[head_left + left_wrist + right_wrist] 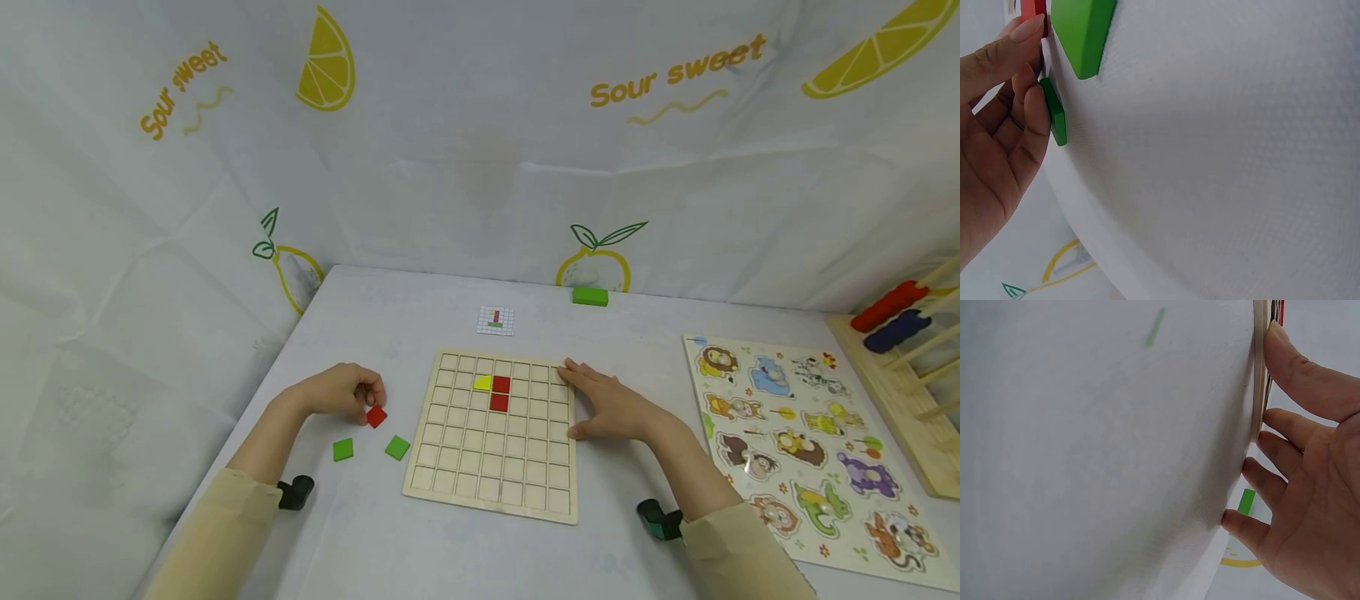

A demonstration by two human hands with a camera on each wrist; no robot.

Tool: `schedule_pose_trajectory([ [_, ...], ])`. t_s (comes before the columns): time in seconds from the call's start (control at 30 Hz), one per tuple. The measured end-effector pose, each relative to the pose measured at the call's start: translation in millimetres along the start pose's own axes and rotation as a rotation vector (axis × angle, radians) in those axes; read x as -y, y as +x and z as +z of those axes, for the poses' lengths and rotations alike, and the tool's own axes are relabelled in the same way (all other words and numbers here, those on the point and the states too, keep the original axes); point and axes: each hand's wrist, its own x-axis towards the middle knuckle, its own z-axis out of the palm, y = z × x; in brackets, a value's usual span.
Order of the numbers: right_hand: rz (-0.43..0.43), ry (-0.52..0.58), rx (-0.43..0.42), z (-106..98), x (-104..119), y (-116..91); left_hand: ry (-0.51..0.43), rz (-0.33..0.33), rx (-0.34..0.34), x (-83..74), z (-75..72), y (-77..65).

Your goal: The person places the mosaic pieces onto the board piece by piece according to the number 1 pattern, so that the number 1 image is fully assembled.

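My left hand is at the left of the table, its thumb and fingers pinching a red square tile. Two green square tiles, one at left and one nearer the board, lie close by. Another green tile shows against the fingers in the left wrist view; the hand hides it from the head view. My right hand rests with spread fingers along the right edge of the wooden grid board. On the board sit two red squares and a yellow quarter-round piece.
Behind the board lies a small pattern card. A green block stands by the back cloth. An animal puzzle board lies at right, beside a wooden frame with red and blue beads.
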Motion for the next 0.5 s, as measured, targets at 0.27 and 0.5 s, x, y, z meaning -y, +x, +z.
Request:
schedule_pose_trajectory([
  [0.27, 0.009, 0.003, 0.003, 0.2, -0.6, 0.3, 0.038, 0.007, -0.012, -1.2, 0.6, 0.9],
  [0.5, 0.008, 0.01, 0.004, -0.5, 0.3, -0.5, 0.054, 0.017, -0.033, -0.9, 1.3, 1.4],
])
